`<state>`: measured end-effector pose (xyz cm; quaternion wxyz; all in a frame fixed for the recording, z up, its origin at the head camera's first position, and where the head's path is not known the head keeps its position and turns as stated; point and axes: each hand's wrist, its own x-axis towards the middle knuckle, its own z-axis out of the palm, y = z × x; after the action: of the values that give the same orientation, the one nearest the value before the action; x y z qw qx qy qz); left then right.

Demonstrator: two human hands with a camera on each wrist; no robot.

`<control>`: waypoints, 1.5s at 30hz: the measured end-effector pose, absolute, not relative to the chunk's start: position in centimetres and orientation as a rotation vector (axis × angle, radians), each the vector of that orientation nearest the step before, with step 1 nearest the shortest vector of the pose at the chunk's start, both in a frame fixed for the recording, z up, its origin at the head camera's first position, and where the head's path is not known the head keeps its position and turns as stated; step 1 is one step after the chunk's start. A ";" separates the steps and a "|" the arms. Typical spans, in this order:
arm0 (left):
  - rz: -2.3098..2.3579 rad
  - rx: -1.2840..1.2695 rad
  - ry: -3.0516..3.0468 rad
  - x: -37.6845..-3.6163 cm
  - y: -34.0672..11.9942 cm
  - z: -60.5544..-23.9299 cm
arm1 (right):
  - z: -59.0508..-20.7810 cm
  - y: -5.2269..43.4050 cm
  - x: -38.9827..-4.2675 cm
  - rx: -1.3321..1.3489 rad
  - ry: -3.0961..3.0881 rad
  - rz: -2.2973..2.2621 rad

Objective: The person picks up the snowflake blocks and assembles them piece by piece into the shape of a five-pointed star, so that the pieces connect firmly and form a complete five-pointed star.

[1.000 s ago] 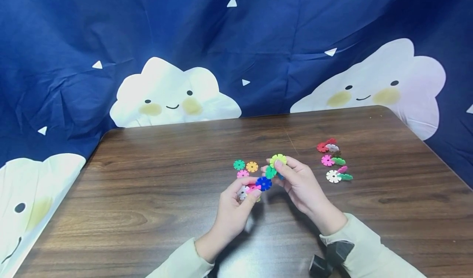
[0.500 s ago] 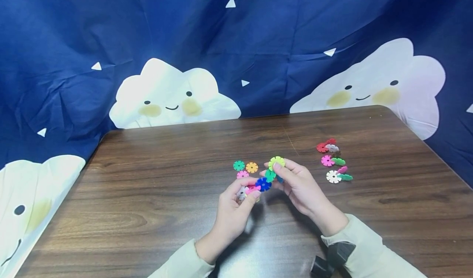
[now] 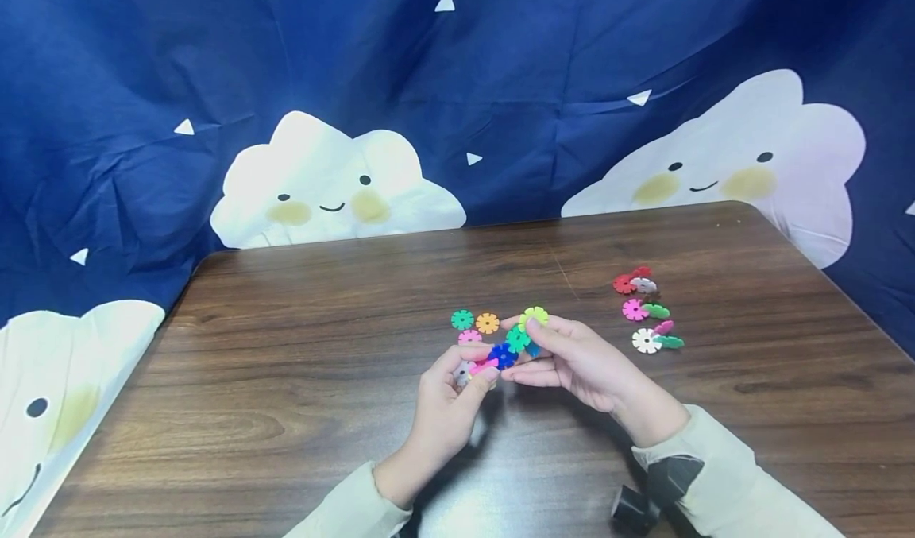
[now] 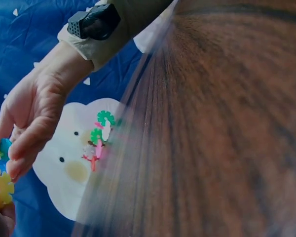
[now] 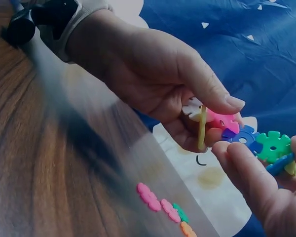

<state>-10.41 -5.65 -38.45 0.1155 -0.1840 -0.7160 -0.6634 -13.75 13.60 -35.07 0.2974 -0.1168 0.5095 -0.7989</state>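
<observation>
Both hands hold one chain of interlocking notched plastic discs above the table. My left hand (image 3: 442, 403) pinches its near end by a pink disc (image 5: 222, 121), beside a white disc (image 5: 193, 108) and an edge-on yellow disc (image 5: 202, 129). In the middle sits a dark blue disc (image 3: 503, 356), joined to a green disc (image 3: 518, 338). At the far end, my right hand (image 3: 589, 363) grips a lime disc (image 3: 534, 317) under its thumb. A lighter blue disc (image 5: 280, 164) is linked beside the green one. My right hand's lower fingers stretch beneath the chain.
Loose green (image 3: 462, 319), orange (image 3: 488, 323) and pink (image 3: 469, 337) discs lie behind the hands. Several joined disc groups stand to the right, among them a red disc (image 3: 624, 284), a pink disc (image 3: 633, 310) and a white disc (image 3: 646, 341). A cloud-printed blue curtain (image 3: 400, 53) hangs behind the wooden table (image 3: 286, 323).
The lime and green end of the chain has shifted slightly left and the lime disc lower. My right hand's lower fingers now reach left under the chain. My left hand keeps its pinch.
</observation>
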 end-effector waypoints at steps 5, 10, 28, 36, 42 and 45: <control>-1.928 -0.532 -2.118 -10.5 -5.7 -38.5 | -35.2 13.3 -13.8 -0.317 1.449 -2.110; -1.931 -0.478 -2.152 -10.4 -5.8 -38.6 | -35.5 12.6 -13.6 -0.338 1.517 -2.091; -2.084 -0.321 -2.046 -10.8 -5.6 -38.1 | -35.2 11.1 -13.0 -0.301 1.774 -2.144; -2.198 -0.280 -1.886 -10.9 -5.3 -38.1 | -36.8 9.3 -12.3 -0.135 1.818 -2.375; -2.186 -0.275 -1.831 -10.8 -4.5 -38.4 | -37.1 7.8 -12.2 0.047 1.835 -2.513; -2.173 -0.284 -1.793 -10.8 -4.1 -38.4 | -37.1 7.2 -12.1 0.124 1.829 -2.575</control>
<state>-10.77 -4.05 -38.45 0.1547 -0.0990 -0.6256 -0.7582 -12.11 7.25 -37.12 -0.0098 0.0391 0.5786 -0.8146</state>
